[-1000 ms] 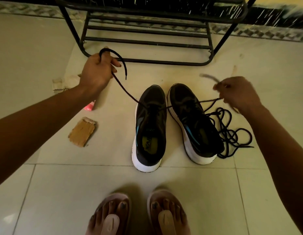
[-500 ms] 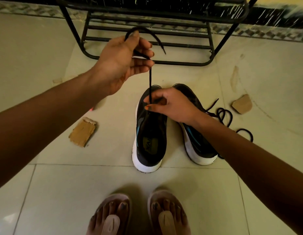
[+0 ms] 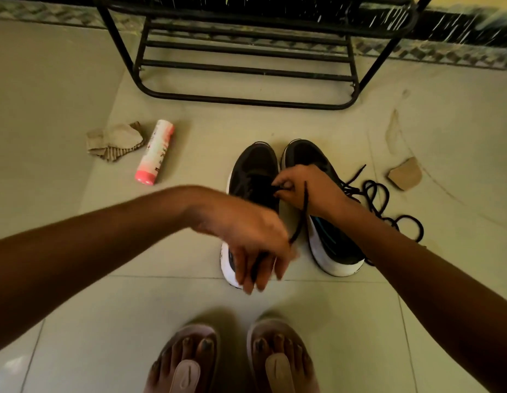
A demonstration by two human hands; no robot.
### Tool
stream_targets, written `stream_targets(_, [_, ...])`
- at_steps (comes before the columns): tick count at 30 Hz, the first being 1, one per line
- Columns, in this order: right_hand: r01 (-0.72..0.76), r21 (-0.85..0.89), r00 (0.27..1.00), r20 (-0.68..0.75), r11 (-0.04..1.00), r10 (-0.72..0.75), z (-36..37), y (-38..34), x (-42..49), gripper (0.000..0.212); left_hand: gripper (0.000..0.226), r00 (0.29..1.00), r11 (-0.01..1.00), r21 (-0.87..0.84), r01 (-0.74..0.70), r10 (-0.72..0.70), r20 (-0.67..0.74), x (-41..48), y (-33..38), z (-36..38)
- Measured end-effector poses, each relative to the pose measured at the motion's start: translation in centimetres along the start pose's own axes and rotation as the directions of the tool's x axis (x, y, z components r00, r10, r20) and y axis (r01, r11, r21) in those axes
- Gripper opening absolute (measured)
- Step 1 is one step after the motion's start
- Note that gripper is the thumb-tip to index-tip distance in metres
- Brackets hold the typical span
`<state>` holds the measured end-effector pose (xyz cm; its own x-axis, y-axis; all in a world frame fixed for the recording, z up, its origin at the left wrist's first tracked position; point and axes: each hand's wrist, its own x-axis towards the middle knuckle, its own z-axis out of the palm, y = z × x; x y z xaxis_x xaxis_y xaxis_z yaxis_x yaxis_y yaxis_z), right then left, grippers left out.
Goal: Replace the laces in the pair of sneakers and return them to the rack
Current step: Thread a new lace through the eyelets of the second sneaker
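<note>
Two black sneakers with white soles stand side by side on the tiled floor, the left sneaker (image 3: 253,168) and the right sneaker (image 3: 329,239). A black lace (image 3: 303,211) runs from the left sneaker's eyelets toward me. My right hand (image 3: 306,188) pinches the lace at the left sneaker's tongue. My left hand (image 3: 252,239), blurred, hangs over that sneaker's heel with its fingers curled round the lace's free end. A second black lace (image 3: 385,205) lies coiled on the floor right of the right sneaker.
A black metal shoe rack (image 3: 246,69) stands against the far wall. A pink spray can (image 3: 156,151) and a crumpled cloth (image 3: 113,141) lie at the left. A brown scrap (image 3: 405,174) lies at the right. My sandalled feet (image 3: 232,361) are at the bottom.
My left hand has dropped from up near the rack down to the left sneaker's heel, bringing the lace end with it. My right hand stays at the tongue.
</note>
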<state>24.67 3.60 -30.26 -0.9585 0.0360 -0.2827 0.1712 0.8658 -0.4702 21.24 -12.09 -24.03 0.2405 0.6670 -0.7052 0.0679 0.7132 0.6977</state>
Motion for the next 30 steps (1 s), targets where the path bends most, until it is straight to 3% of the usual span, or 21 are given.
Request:
stream_targets(2, [-0.002,0.045,1.000,-0.022,0.999,0.003,-0.3,0.1,0.1,0.013,0.027,0.991,0.987,0.130,0.092,-0.104,0.089,1.0,-1.4,1.1])
stream_targets(5, [-0.023,0.096,0.999,-0.042,0.995,0.027,-1.1,0.3,0.2,0.012,0.028,0.975,0.956,0.237,0.172,-0.201,0.100,1.7,-2.8,1.8])
stream_targets(11, [-0.030,0.123,0.996,-0.076,0.992,0.039,-1.5,0.6,-0.2,0.009,0.028,0.962,0.909,0.361,0.207,-0.257,0.094,1.5,-2.7,1.9])
stream_targets(14, [-0.030,0.154,0.994,-0.098,0.988,0.045,-2.0,0.2,-0.6,0.011,0.032,0.970,0.887,0.405,0.223,-0.242,-0.004,1.1,-2.1,1.5])
stream_targets(16, [-0.032,0.155,0.991,-0.120,0.987,0.051,-2.6,-0.2,-0.7,0.016,0.032,0.969,0.884,0.420,0.206,-0.123,-0.215,0.9,-1.7,0.4])
stream_targets(17, [-0.026,0.161,0.989,-0.139,0.987,0.049,-3.1,-0.5,-0.8,0.019,0.031,0.928,0.873,0.440,0.210,-0.037,-0.371,0.7,-1.6,-0.3])
stream_targets(19, [-0.008,0.210,0.986,-0.163,0.978,0.044,-4.0,-1.0,-0.8,0.024,0.023,0.722,0.868,0.442,0.226,0.156,-0.674,0.5,-1.4,-1.9])
stream_targets(21, [-0.003,0.285,0.989,-0.143,0.959,0.046,-4.8,-1.7,-0.8,0.023,0.029,0.499,0.925,0.348,0.150,0.233,-0.835,0.3,-1.3,-3.5])
stream_targets(22, [-0.005,0.319,0.991,-0.127,0.948,0.048,-5.1,-2.1,-0.9,0.023,0.042,0.447,0.946,0.309,0.102,0.234,-0.863,0.4,-1.4,-4.2])
stream_targets(24, [-0.009,0.396,0.993,-0.102,0.918,0.054,-5.2,-2.8,-1.0,0.023,0.059,0.459,0.969,0.246,-0.012,0.224,-0.860,0.6,-1.6,-5.1])
stream_targets(25, [-0.011,0.438,0.994,-0.096,0.899,0.060,-5.2,-3.1,-1.0,0.024,0.056,0.489,0.974,0.206,-0.096,0.226,-0.842,0.7,-1.8,-5.2])
stream_targets(27, [-0.011,0.509,0.992,-0.101,0.861,0.073,-5.2,-3.5,-1.0,0.025,0.034,0.540,0.960,0.140,-0.244,0.254,-0.802,0.7,-2.0,-5.0])
stream_targets(30, [-0.015,0.550,0.989,-0.116,0.835,0.094,-5.6,-3.7,-1.1,0.025,0.014,0.524,0.945,0.123,-0.303,0.273,-0.807,0.3,-2.4,-4.7])
